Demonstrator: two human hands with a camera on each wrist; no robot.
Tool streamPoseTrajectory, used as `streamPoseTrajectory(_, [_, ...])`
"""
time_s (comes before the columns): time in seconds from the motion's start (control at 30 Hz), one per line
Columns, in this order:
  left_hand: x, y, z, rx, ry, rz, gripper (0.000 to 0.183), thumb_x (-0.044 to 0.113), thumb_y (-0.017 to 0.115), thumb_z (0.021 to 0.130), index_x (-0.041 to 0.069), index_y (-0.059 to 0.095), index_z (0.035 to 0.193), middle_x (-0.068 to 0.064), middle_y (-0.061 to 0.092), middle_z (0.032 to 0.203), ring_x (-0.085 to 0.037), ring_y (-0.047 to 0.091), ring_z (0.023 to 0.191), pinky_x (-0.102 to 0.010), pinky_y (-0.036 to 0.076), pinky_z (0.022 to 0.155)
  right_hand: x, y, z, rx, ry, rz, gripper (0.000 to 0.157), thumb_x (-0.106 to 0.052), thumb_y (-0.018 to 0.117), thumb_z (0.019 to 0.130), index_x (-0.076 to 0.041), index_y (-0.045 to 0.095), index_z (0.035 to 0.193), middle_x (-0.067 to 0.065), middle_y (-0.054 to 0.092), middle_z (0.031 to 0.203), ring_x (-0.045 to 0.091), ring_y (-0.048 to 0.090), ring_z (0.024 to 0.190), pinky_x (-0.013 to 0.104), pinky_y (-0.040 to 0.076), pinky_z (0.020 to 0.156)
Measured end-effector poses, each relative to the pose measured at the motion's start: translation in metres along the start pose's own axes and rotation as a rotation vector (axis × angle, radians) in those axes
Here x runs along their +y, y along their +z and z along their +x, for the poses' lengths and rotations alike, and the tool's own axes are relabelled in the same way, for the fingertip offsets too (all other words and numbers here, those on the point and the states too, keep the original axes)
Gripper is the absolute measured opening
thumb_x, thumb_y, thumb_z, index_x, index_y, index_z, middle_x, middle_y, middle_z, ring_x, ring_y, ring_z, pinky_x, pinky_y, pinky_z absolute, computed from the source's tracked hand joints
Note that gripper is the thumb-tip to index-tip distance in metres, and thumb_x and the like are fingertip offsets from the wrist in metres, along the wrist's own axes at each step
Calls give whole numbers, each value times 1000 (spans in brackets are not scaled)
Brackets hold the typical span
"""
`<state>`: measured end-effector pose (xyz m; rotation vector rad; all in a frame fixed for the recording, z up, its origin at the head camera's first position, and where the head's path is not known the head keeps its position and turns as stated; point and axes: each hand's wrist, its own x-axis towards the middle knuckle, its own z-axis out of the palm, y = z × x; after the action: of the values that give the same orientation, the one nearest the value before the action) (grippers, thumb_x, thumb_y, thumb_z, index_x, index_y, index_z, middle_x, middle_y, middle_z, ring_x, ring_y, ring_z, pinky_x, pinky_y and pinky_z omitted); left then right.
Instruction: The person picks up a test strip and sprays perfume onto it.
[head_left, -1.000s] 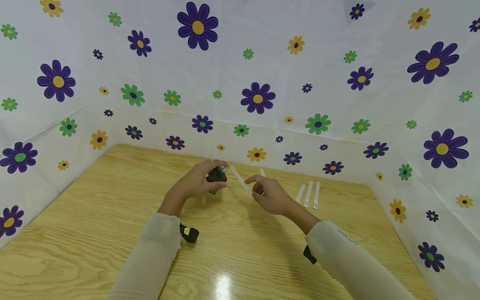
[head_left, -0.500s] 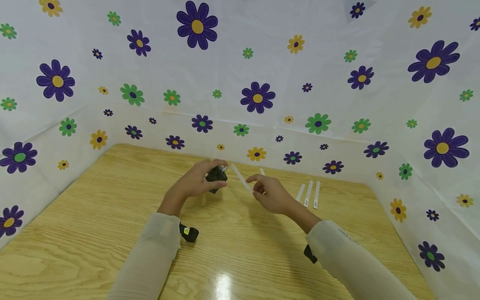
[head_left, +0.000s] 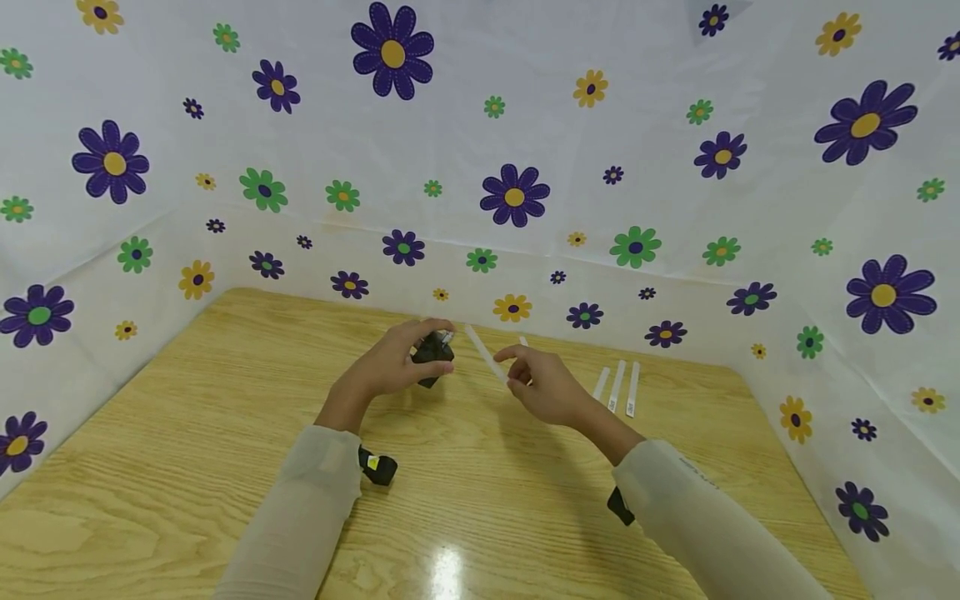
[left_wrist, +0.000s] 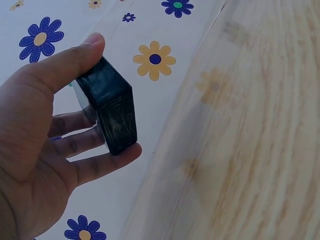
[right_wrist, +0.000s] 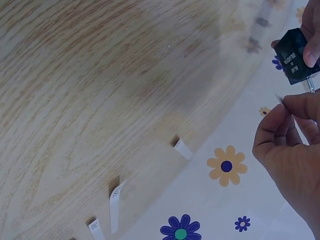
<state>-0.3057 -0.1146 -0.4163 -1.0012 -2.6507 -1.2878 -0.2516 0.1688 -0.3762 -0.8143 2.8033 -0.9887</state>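
Observation:
My left hand (head_left: 382, 362) grips a dark green glass perfume bottle (head_left: 434, 348) above the table, thumb on one side and fingers on the other. Pale lettering shows upside down on the bottle (right_wrist: 292, 57) in the right wrist view, with a silvery sprayer below it. My right hand (head_left: 547, 387) pinches the lower end of a white paper test strip (head_left: 484, 350) between thumb and index finger. The strip slants up to the left, its far end close to the sprayer side of the bottle, a small gap between them.
Three white strips (head_left: 617, 387) with small print lie on the wooden table (head_left: 465, 450) to the right. Another strip (head_left: 524, 341) lies near the back edge, partly behind my right hand. Flower-printed white cloth (head_left: 570, 142) walls the table at the back and both sides.
The paper strip and my right hand have shifted very slightly right, widening the gap to the bottle a little. My left hand and the bottle hold nearly the same place.

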Motion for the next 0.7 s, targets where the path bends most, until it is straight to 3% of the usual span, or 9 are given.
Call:
streamPoseTrajectory(0.17, [-2,1,0,6,21,-15,61,37,74,95,16,52,148,-6,57,143,-30,56,120,-54,51,97,-1,1,0,-8,0,0,36,0,58,100,-4,60,136,10,68,97,16,63,83,33,54,72])
streamPoseTrajectory(0.4, [-3,2,-1,8,15,-42,56,36,76,95,23,55,145,-5,61,134,-28,57,108,-45,55,85,2,2,0,-21,-1,-1,35,-1,57,101,-4,59,136,12,68,97,15,62,81,32,53,71])
streamPoseTrajectory(0.7, [-2,0,-1,4,7,-21,61,38,74,96,20,52,150,-7,57,139,-30,56,119,-52,54,92,6,0,-1,2,13,-7,36,-1,59,100,-5,60,136,8,68,97,15,63,83,33,53,72])
